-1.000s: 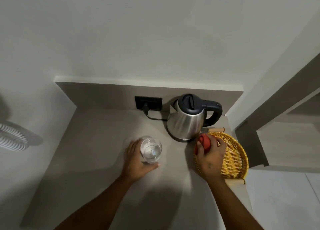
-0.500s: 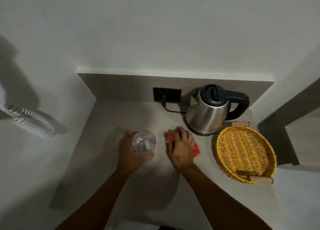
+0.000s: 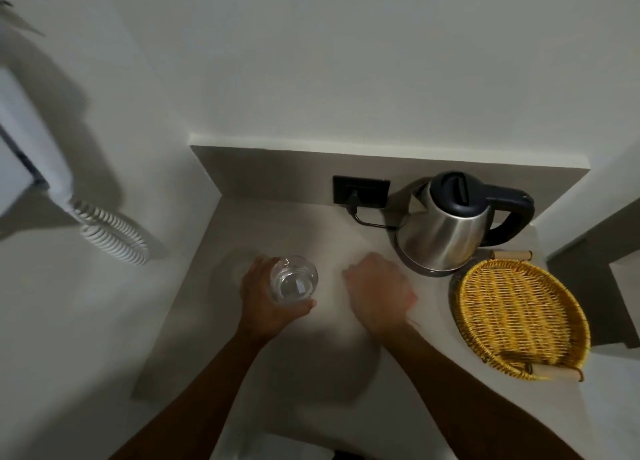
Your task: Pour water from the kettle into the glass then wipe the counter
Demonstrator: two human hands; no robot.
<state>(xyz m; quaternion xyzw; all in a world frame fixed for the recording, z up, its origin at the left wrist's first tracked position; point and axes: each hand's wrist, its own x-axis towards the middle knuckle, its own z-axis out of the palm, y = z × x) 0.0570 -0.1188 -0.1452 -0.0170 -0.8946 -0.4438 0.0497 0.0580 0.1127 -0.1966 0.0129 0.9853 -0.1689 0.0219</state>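
1. The left hand (image 3: 268, 296) is wrapped around a clear glass (image 3: 293, 279) just left of centre in the frame, on the grey counter (image 3: 287, 227).
2. The right hand (image 3: 377, 291) lies knuckles-up and curled on the counter just right of the glass; whether it grips anything cannot be told.
3. The steel kettle (image 3: 446, 227) stands upright at right of centre, plugged into a black socket (image 3: 361, 190).
4. A yellow wicker tray (image 3: 519, 317) sits below the kettle at the right.
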